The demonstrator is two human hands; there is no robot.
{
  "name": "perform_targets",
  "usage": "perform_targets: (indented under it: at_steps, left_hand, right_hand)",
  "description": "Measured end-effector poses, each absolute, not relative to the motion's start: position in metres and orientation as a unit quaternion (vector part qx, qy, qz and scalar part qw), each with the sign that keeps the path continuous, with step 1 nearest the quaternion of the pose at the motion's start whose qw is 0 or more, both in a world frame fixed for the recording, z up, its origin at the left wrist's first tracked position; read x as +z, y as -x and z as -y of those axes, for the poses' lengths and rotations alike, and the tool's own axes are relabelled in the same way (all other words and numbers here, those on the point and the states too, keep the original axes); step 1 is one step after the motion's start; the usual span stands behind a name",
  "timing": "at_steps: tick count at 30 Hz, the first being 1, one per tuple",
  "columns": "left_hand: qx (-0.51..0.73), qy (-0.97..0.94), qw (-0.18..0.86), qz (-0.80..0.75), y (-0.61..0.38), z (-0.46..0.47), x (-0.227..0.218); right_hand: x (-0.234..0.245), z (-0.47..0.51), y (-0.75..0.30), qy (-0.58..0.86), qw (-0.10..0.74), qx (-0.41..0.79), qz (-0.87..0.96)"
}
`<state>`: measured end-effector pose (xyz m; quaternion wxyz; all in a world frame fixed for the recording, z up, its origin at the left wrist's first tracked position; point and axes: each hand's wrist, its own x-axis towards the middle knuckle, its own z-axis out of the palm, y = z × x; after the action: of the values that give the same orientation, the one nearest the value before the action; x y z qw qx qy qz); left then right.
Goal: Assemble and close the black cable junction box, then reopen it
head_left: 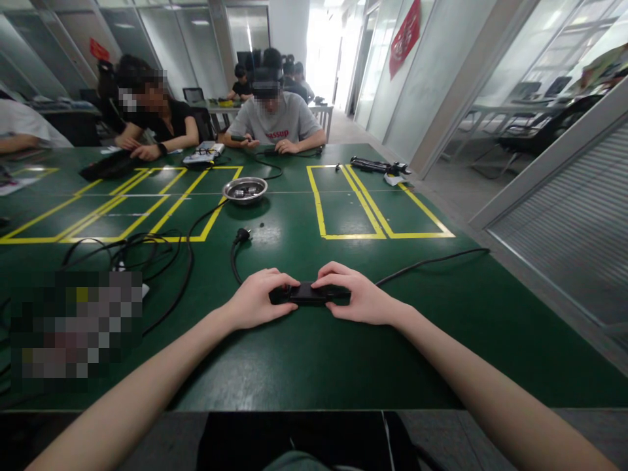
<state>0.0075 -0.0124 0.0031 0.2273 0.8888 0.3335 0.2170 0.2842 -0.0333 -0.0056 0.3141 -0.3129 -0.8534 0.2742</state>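
Observation:
Both my hands rest on the green table [314, 353] and grip a small black box-shaped device [309, 292], perhaps a power adapter. My left hand [258, 297] closes its fingers round the device's left end. My right hand [356, 294] closes round its right end, fingers curled over the top. A black cable [432, 260] runs from the device off to the right. A second black cable with a plug [241, 235] lies just beyond my left hand.
A metal bowl [244, 190] with small parts stands farther out. A tangle of black cables [142, 252] lies at the left. Yellow tape rectangles [373, 203] mark the table. Two people sit at the far side. A black tool [375, 165] lies at the far right.

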Motion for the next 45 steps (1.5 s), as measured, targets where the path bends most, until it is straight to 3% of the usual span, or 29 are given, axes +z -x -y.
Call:
perform_targets:
  at_steps: [13, 28, 45]
  left_hand:
    - [0.234, -0.858, 0.303, -0.343, -0.009, 0.014, 0.008]
    - [0.209, -0.911, 0.149, -0.323, -0.015, 0.017, -0.005]
    - [0.215, -0.907, 0.155, -0.326, -0.017, 0.019, -0.005]
  right_hand:
    - [-0.01, 0.032, -0.279, 0.383, 0.248, 0.214, 0.864]
    - [-0.003, 0.038, -0.276, 0.366, 0.221, 0.223, 0.876]
    - [-0.005, 0.039, -0.272, 0.391, 0.206, 0.176, 0.879]
